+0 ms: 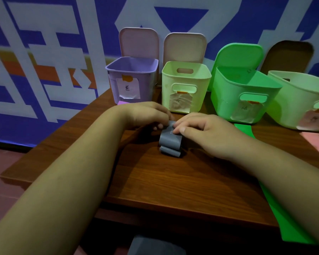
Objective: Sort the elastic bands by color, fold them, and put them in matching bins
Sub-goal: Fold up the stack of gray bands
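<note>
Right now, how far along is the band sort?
Done: nothing confirmed; the purple bin and pale green bin look empty as far as visible. In hand: both hands, left and right, are folding a grey band on the table. Left: bin it, then the green band lying unfolded at the right.

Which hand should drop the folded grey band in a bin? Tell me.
Probably the left hand. Both hands pinch the grey band, but no bin is visibly grey, so the target is unclear. The left is nearer the purple bin and pale green bin.
</note>
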`<state>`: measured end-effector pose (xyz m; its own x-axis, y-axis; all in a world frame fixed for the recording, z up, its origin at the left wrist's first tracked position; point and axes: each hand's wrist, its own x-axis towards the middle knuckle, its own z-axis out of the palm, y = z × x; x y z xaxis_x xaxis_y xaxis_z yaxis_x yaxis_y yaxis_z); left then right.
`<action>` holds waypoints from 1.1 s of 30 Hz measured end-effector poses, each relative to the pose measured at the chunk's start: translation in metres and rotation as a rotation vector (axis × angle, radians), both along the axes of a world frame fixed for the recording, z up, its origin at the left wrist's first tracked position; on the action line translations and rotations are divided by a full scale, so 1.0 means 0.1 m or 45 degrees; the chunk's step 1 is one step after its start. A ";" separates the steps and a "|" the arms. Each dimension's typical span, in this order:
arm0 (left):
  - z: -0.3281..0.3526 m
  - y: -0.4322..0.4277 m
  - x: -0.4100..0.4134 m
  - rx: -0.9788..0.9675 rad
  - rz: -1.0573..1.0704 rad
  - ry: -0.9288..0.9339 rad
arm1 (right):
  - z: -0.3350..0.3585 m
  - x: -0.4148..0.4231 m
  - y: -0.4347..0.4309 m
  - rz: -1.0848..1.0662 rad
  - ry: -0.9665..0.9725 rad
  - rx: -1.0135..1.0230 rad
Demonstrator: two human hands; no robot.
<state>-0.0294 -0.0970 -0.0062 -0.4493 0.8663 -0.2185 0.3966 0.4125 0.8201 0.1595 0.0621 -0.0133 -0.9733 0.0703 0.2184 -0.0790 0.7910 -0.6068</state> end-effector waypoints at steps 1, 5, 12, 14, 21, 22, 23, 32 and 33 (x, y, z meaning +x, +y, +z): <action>0.01 -0.01 0.00 -0.055 -0.014 0.017 | 0.00 0.00 0.01 -0.022 0.004 -0.085; 0.05 -0.01 0.02 -0.076 -0.033 0.054 | -0.02 -0.08 0.06 -0.303 0.026 -0.288; 0.05 -0.01 0.00 -0.091 -0.039 0.085 | -0.02 -0.25 0.15 -0.419 -0.342 -0.285; 0.06 0.00 0.01 -0.056 -0.019 0.075 | -0.02 -0.28 0.19 -0.391 -0.339 -0.358; -0.05 0.15 0.02 0.344 0.293 -0.193 | -0.09 -0.59 0.36 -0.520 -0.117 -0.602; -0.09 0.21 0.01 0.395 0.352 -0.174 | -0.09 -0.64 0.37 -0.547 -0.098 -0.598; -0.13 0.25 -0.01 0.426 0.407 -0.139 | -0.08 -0.69 0.38 -0.577 -0.093 -0.594; -0.28 0.43 -0.05 0.517 0.709 0.038 | -0.17 -0.88 0.39 -0.748 -0.006 -0.670; -0.29 0.44 -0.05 0.518 0.728 0.060 | -0.17 -0.89 0.39 -0.761 0.003 -0.674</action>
